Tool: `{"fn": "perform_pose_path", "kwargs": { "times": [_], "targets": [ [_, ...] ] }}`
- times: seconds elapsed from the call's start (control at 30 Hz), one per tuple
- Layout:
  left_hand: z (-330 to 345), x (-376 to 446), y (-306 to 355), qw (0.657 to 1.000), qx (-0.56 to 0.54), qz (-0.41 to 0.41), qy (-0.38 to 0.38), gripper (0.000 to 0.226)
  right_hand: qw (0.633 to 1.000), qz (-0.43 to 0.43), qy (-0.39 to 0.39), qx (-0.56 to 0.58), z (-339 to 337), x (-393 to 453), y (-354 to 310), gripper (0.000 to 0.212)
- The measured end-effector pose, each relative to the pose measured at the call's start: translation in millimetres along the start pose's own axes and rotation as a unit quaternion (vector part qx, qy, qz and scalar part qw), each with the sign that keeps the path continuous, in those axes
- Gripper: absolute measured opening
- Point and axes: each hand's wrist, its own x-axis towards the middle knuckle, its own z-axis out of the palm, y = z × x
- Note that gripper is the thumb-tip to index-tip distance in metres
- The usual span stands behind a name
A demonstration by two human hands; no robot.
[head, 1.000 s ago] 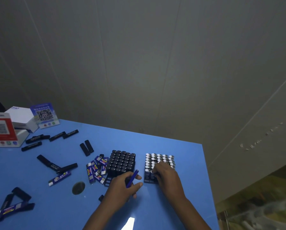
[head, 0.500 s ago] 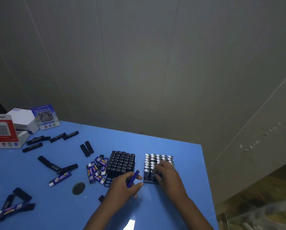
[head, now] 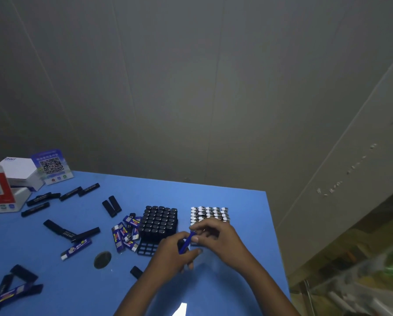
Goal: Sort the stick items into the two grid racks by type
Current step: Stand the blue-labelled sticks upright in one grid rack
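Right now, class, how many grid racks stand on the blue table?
2. The black-topped rack stands mid-table; the white-topped rack is beside it, toward the table's right edge, partly hidden behind the right hand.

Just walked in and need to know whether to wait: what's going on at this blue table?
A person is sorting stick items into two grid racks. The left hand holds a blue stick, and the right hand meets it at its upper end, over the near edge of the white-capped rack. The black rack beside it looks mostly full. Many loose black sticks and blue sticks lie on the table, so sorting is unfinished.
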Motion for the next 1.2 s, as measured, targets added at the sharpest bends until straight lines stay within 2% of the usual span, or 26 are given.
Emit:
{"fn": "perform_pose_path", "kwargs": {
  "times": [0.17, 0.27, 0.43, 0.6, 0.8, 0.9, 0.97, 1.1, 1.2],
  "targets": [
    [5.7, 2.4, 1.1, 1.000, 0.002, -0.003, -0.024, 0.030, 0.998, -0.038, -0.031, -0.032, -10.9, -3.4, -5.2, 0.020],
    [6.2, 3.7, 1.7, 1.000, -0.004, -0.010, -0.029, 0.028, 0.996, -0.031, -0.051, -0.061, -21.4, -1.0, -5.3, 0.015],
    [0.4, 8.0, -4.1, 1.000, -0.013, -0.018, -0.001, 0.020, 0.998, 0.029, -0.016, -0.057, -43.4, 7.9, 4.2, 0.011],
    [-7.1, 13.2, -21.1, 0.999, 0.012, -0.037, 0.031, 0.018, 0.996, 0.084, 0.011, 0.031, -60.7, 6.6, 16.2, 0.013],
    [-4.6, 22.1, -28.9, 0.997, 0.025, -0.057, 0.046, 0.017, 0.994, 0.096, 0.009, 0.055, -57.4, 3.3, 29.2, 0.047],
    [-1.5, 26.8, -30.2, 0.996, 0.016, -0.074, 0.043, 0.018, 0.998, 0.065, -0.001, 0.010, -54.3, 4.3, 33.2, 0.067],
    [0.2, 29.0, -29.6, 0.996, 0.002, -0.079, 0.043, 0.019, 0.999, 0.042, -0.008, -0.032, -51.5, 6.7, 34.4, 0.072],
    [1.0, 29.8, -30.8, 0.996, -0.008, -0.079, 0.044, 0.022, 0.996, 0.022, 0.003, -0.087, -44.0, 12.5, 33.7, 0.063],
    [0.7, 30.1, -34.2, 0.996, -0.002, -0.079, 0.045, 0.025, 0.990, 0.028, 0.040, -0.134, -40.3, 15.1, 33.8, 0.047]
  ]
}}
